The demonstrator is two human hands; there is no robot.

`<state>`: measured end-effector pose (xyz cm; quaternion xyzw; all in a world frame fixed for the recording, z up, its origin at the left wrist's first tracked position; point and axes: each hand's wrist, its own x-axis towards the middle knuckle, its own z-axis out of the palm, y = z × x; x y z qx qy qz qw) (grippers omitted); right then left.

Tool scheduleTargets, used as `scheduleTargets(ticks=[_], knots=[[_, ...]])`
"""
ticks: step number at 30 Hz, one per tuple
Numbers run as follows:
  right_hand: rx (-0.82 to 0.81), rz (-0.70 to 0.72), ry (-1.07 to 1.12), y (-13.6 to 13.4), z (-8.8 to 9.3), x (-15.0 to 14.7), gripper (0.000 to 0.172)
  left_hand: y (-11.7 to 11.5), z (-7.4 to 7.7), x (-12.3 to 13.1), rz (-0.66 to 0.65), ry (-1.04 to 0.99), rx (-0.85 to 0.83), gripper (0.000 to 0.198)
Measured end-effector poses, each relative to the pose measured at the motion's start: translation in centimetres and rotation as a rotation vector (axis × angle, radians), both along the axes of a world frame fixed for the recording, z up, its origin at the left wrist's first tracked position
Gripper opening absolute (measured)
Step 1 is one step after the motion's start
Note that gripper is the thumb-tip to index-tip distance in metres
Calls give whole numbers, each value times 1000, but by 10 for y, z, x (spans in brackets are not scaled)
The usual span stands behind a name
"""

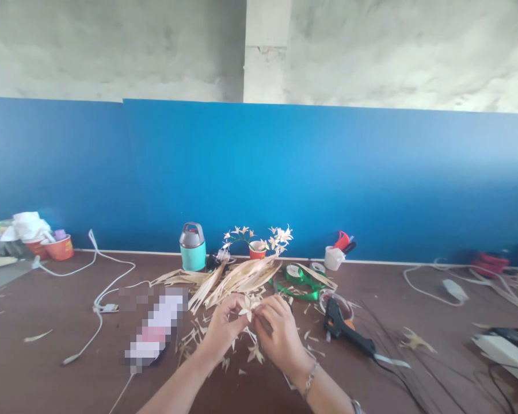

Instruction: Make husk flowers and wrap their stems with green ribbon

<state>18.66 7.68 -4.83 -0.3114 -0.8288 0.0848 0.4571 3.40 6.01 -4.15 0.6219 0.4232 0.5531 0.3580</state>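
Your left hand (pixel 229 321) and right hand (pixel 280 330) meet over the desk (pixel 90 382), their fingers drawn in narrow on the pale flower (pixel 247 309) between them; the knuckles hide your right hand's exact contact. The petals look thin and dry, so too firm a pinch, or the two hands pulling apart, could tear one. Just below lies a loose flower (pixel 255 353), close enough that a dropping wrist might crush it. Scraps (pixel 194 334) surround your hands and could cling to the flower if any glue is tacky. Beyond them are husks (pixel 242 280) and green ribbon (pixel 305 294), which a sleeve or bracelet could snag. To the right rests the glue gun (pixel 349 330); you can't tell whether it's hot, but brushing its nozzle could burn, and catching its cord (pixel 399 376) could drag it.
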Motion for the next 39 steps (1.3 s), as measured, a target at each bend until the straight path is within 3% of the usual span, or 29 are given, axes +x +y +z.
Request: scheduleTargets(ticks=[3, 6, 10, 14, 20, 27, 39], knots=[[-83, 22, 86, 0, 0, -1, 11, 2, -3, -2, 76, 59, 59, 15], [-307, 32, 258, 0, 3, -1, 8, 2, -5, -5, 190, 176, 152, 9], [-692, 115, 327, -2, 8, -2, 27, 2, -7, -9, 313, 330, 255, 10], [-889, 212, 352, -5, 5, -8, 31, 4, -10, -10, 340, 397, 307, 11], [-1018, 250, 543, -4, -3, -15, 36, 5, -13, -9, 293, 329, 275, 8], [-1054, 261, 568, -4, 0, -13, 38, 4, -11, -8, 271, 242, 195, 7], [-1091, 252, 581, -6, 4, -12, 36, 3, -8, -10, 241, 315, 308, 14]])
